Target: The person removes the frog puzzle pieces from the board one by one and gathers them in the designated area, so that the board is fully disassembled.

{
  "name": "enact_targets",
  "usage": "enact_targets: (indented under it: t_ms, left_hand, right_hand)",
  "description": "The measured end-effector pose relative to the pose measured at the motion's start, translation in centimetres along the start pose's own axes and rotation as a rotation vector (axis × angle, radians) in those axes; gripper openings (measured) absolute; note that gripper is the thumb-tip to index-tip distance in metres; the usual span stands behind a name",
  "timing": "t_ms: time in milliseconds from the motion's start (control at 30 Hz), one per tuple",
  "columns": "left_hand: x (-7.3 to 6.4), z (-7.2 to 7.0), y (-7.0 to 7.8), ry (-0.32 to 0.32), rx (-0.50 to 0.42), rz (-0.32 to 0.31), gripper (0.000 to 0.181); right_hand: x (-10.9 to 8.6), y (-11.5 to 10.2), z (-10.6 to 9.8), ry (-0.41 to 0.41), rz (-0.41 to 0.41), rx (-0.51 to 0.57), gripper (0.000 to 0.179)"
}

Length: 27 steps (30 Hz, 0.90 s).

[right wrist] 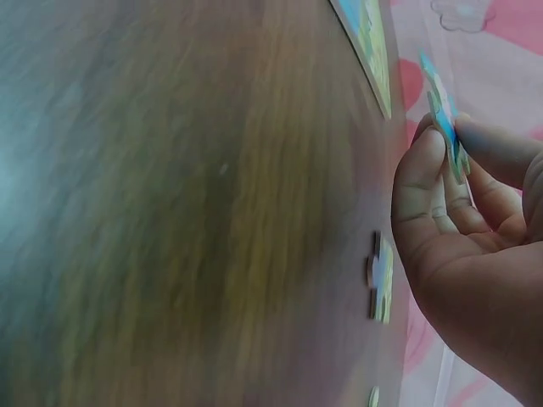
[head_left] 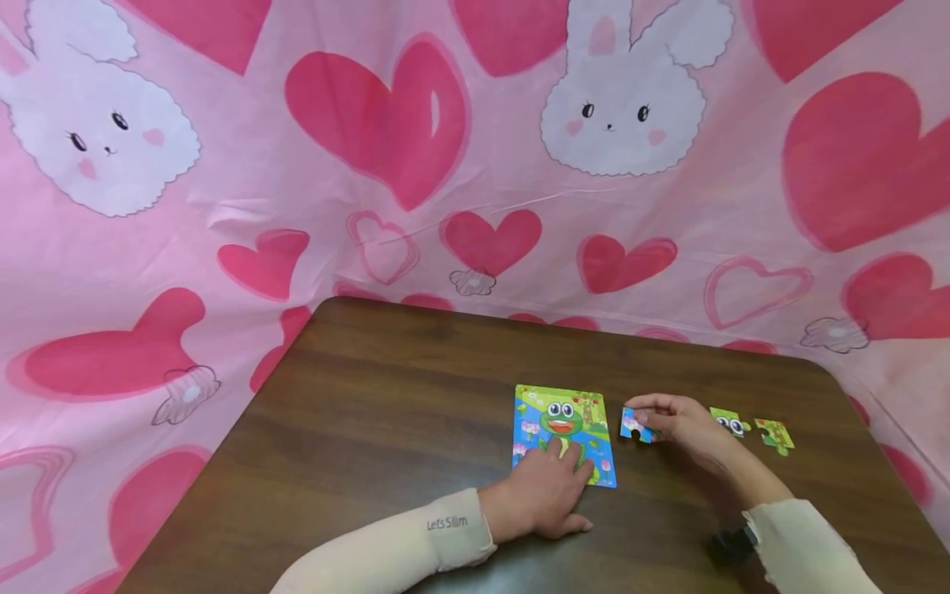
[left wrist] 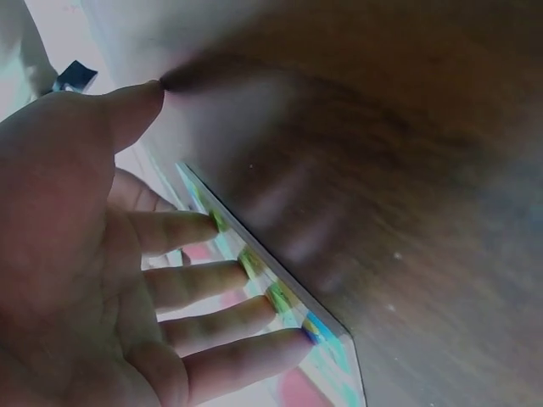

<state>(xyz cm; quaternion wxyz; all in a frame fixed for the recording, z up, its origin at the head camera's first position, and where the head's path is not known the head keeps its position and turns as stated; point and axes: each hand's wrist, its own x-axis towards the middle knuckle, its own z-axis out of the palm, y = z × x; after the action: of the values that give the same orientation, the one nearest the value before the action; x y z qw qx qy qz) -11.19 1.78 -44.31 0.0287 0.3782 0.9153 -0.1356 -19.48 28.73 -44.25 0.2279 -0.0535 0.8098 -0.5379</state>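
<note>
A frog picture board (head_left: 529,412), green and blue, lies flat on the table. My left hand (head_left: 545,492) rests on its lower part with fingers straight, hiding some of the picture; in the left wrist view those fingers (left wrist: 208,284) touch the board's surface. To the right, my right hand (head_left: 686,429) pinches a blue jigsaw piece (head_left: 634,424) between thumb and fingers, and the right wrist view shows this piece (right wrist: 445,119) raised off the table. Just beyond that hand lie a puzzle piece with the frog's eyes (head_left: 730,421) and a green puzzle piece (head_left: 775,435).
The brown wooden table (head_left: 371,429) has rounded far corners. Behind it hangs a pink cloth (head_left: 512,181) printed with hearts and rabbits, close to the table's far and left edges. A dark band (head_left: 733,545) sits at the right wrist.
</note>
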Motion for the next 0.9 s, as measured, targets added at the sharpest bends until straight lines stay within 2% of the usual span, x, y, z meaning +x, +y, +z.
enact_targets:
  t_ms: [167, 367, 700, 900]
  left_hand:
    - [0.0, -0.1, 0.0, -0.026, 0.006, 0.001, 0.077]
    - [-0.2, -0.3, 0.0, 0.003, 0.004, 0.004, 0.076]
    - [-0.2, -0.3, 0.0, 0.011, 0.003, 0.006, 0.077]
    - [-0.2, -0.3, 0.0, 0.014, 0.004, 0.009, 0.077]
  right_hand:
    - [-0.7, 0.9, -0.6, 0.022, 0.018, -0.019, 0.047]
    - [-1.6, 2.0, -1.3, 0.016, 0.025, -0.017, 0.047]
    - [-3.0, 3.2, -2.1, -0.026, 0.034, 0.022, 0.049]
    - [-3.6, 3.7, -2.5, -0.018, 0.039, 0.022, 0.047]
